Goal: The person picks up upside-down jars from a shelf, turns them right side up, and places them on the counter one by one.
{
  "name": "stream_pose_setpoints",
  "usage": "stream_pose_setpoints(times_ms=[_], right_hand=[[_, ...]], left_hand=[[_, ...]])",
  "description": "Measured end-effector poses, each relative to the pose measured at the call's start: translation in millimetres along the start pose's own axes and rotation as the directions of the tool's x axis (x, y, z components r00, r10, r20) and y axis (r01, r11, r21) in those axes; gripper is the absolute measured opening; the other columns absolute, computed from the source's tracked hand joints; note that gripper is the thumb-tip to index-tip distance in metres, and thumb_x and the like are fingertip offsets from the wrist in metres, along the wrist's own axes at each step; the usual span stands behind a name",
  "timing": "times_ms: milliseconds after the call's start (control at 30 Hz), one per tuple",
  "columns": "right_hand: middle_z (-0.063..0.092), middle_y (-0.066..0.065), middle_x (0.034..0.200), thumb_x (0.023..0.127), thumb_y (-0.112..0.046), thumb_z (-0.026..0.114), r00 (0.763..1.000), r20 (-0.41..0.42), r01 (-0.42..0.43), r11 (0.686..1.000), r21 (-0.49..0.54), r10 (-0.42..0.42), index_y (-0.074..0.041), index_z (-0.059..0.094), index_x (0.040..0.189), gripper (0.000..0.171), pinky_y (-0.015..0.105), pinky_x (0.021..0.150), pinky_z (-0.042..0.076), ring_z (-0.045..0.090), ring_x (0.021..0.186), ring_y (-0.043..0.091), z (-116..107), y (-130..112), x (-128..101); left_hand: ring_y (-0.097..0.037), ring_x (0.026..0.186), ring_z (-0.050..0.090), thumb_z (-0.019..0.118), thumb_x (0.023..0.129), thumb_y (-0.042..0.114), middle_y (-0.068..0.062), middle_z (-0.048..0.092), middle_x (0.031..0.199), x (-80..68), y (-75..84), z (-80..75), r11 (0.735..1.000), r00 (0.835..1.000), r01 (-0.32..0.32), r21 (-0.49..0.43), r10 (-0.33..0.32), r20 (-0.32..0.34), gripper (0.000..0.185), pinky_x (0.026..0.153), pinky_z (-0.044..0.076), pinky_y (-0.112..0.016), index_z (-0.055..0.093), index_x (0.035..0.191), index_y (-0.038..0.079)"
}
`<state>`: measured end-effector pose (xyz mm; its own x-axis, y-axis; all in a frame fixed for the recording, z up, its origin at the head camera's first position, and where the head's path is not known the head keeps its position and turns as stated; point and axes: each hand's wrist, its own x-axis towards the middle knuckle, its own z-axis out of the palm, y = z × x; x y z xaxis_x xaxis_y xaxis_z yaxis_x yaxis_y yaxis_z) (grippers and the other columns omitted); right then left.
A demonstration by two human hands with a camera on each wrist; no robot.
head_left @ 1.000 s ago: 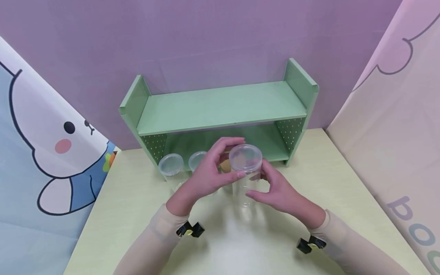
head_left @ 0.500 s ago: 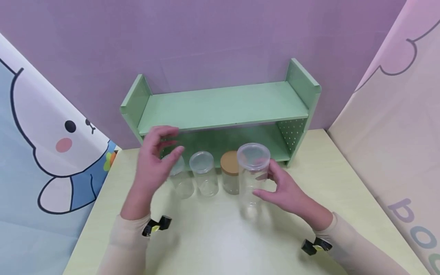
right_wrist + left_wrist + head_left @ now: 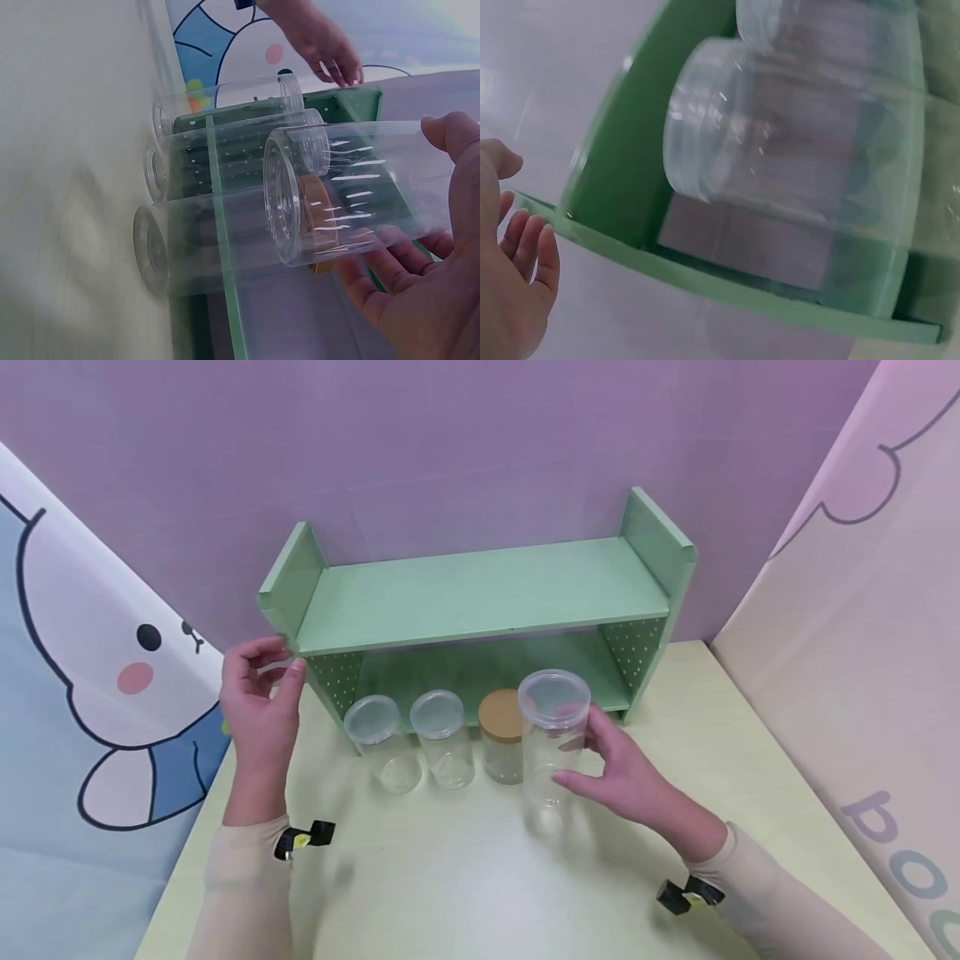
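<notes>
My right hand grips a tall clear jar with a translucent lid, thumb in front and fingers behind. In the right wrist view the jar is raised off the table, its base showing. Left of it, in a row on the table, stand a clear jar with a brown lid and two clear jars with translucent lids. My left hand holds nothing; its fingers are loosely bent beside the left end of the green shelf, fingertips close to the side panel in the left wrist view.
The two-tier shelf stands at the back of the pale table, just behind the jars. A purple backdrop hangs behind it. Printed cloth panels border the left and right.
My left hand has let go of the jar and swung left, past the row, to the shelf's left side. The right hand keeps the jar, shifted slightly right.
</notes>
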<state>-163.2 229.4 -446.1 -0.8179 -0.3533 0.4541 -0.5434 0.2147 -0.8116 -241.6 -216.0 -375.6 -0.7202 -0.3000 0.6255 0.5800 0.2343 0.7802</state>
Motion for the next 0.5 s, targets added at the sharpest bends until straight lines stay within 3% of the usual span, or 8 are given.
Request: stream_pose_setpoints(times_ms=[267,400,500], right_hand=[[0.065,0.008,0.141,0.088,0.003,0.089,1.0,0.014,-0.013,1.0,0.0,0.013,-0.005,0.048,0.16,0.084,0.038,0.102,0.06,0.067,0.123,0.031,-2.1,-1.0,-0.1],[0.066,0.008,0.141,0.088,0.003,0.089,1.0,0.018,-0.021,1.0,0.003,0.021,-0.006,0.048,0.161,0.084,0.04,0.103,0.06,0.067,0.123,0.032,-3.0,-1.7,-0.9],[0.066,0.009,0.142,0.089,0.002,0.089,0.999,0.021,-0.033,0.999,0.0,0.033,-0.006,0.047,0.161,0.084,0.043,0.103,0.06,0.067,0.122,0.033,-4.1,-2.0,-1.9]], left_hand=[[-0.022,0.123,0.061,0.073,0.101,0.001,-0.001,0.063,0.132,1.4,-5.0,-2.6,0.987,0.999,-0.028,0.157,0.03,-0.012,0.042,0.101,0.054,-0.03,0.062,0.141,0.004],[-0.021,0.13,0.06,0.073,0.102,0.003,-0.003,0.061,0.142,1.5,-5.8,-2.1,0.964,0.998,-0.062,0.26,0.054,0.035,0.053,0.107,0.058,-0.032,0.061,0.154,0.013],[-0.019,0.131,0.062,0.073,0.104,0.005,-0.001,0.062,0.145,2.0,-15.6,-4.0,0.943,0.996,-0.072,0.324,0.054,0.064,0.057,0.103,0.06,-0.028,0.061,0.157,0.023]])
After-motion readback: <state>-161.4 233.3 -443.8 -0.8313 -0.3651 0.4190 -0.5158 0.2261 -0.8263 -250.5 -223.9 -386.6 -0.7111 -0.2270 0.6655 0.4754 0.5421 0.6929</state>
